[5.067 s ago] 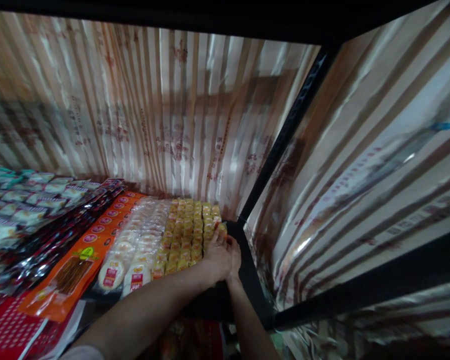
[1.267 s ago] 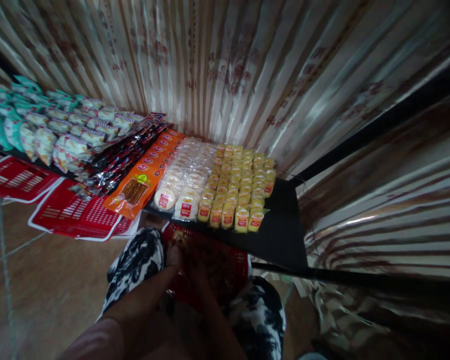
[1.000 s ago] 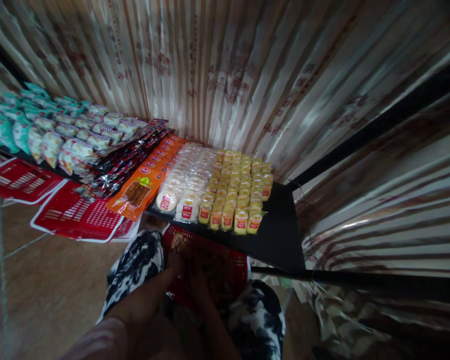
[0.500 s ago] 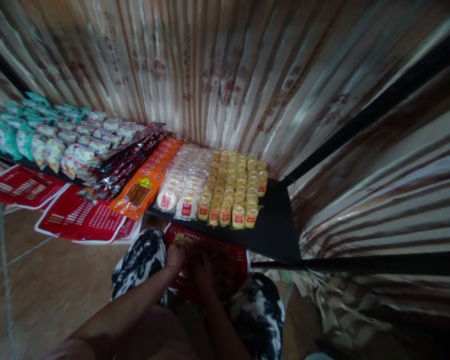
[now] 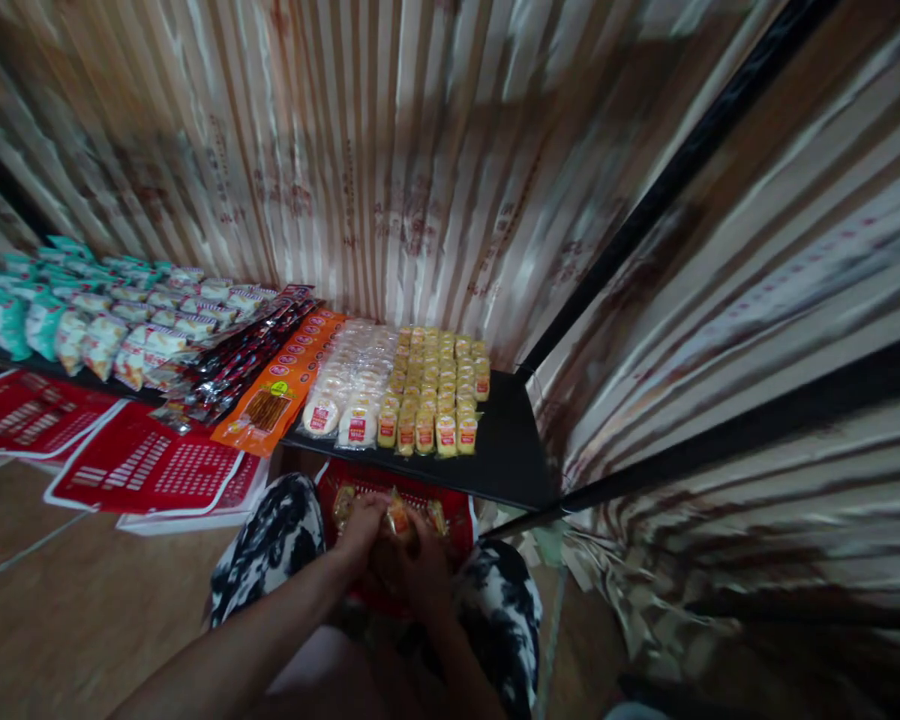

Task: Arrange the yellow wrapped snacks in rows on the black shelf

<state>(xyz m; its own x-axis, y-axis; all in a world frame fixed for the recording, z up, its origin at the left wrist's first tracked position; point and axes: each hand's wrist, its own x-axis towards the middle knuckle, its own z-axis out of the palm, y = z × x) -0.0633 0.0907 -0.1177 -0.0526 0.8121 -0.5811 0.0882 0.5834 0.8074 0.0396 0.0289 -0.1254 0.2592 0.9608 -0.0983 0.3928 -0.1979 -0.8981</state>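
Between my knees, under the shelf's front edge, a small yellow-wrapped snack cake (image 5: 397, 516) is between my hands. My left hand (image 5: 361, 528) has its fingers closed at the packet's left side. My right hand (image 5: 424, 562) is closed around its right side, with fingers partly in shadow. Similar wrapped cakes lie beside them, one to the left (image 5: 343, 506) and one to the right (image 5: 437, 517). Beneath is a red bag (image 5: 461, 505) with white print. On the black shelf above stand rows of yellow-wrapped cakes (image 5: 445, 435).
Left of the yellow rows on the shelf (image 5: 514, 440) are clear-wrapped white round cakes (image 5: 357, 425), an orange snack packet (image 5: 270, 400), dark packets (image 5: 229, 365) and white and green bags (image 5: 45, 315). Red printed bags (image 5: 142, 460) hang below. Black poles (image 5: 645, 200) and a draped striped sheet (image 5: 420, 180) enclose the shelf.
My view has shifted, so the shelf goods sit further left. My hands have come up out of the dark of the red bag, and a yellow-wrapped cake now shows between them.
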